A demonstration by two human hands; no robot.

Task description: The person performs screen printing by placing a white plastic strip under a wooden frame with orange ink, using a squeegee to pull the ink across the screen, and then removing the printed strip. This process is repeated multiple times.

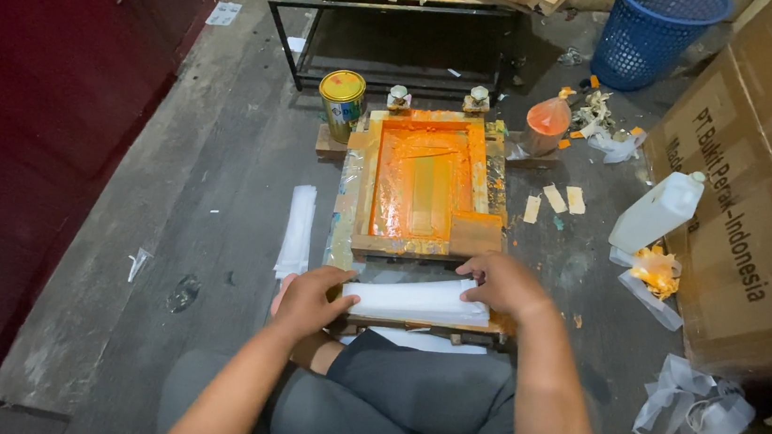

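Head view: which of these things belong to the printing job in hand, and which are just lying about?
In use:
left hand and right hand, both on the white bags
orange screen frame
bag stack
paint can

Lying about:
blue basket
white jug
cardboard box
plastic scraps

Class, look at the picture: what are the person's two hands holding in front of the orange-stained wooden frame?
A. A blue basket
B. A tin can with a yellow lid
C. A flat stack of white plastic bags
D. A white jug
C: the left hand and right hand grip the two ends of the white bags, just below the frame.
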